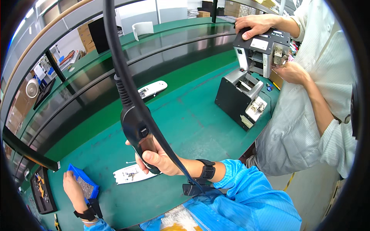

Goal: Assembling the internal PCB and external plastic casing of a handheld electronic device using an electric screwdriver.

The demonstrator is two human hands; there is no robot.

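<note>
At the centre of the frame, right hand (161,161): gripped a black corded tool (133,123).
Lower left, left hand (73,190): curved over a blue tray (95,191) of small parts; whether it pinched any could not be told.
White casing (131,175): lay lower centre-left on the green table (192,134).
Upper right, co-worker's hands (260,25): touched a black machine (275,37).

Illumination: bright, fairly even, cool white; lit, straight white ceiling tubes (29,13) show at upper left. Shadows faint and soft-edged. Glare: pale, diffuse sheen on the smooth green table (192,123); whitish streaks reflected in the long, glossy black panel (165,57) beyond it. Optics: fisheye; straight edges bow strongly, corners fall to black. Focus: centre reasonably sharp; background at far left small, indistinct.
</note>
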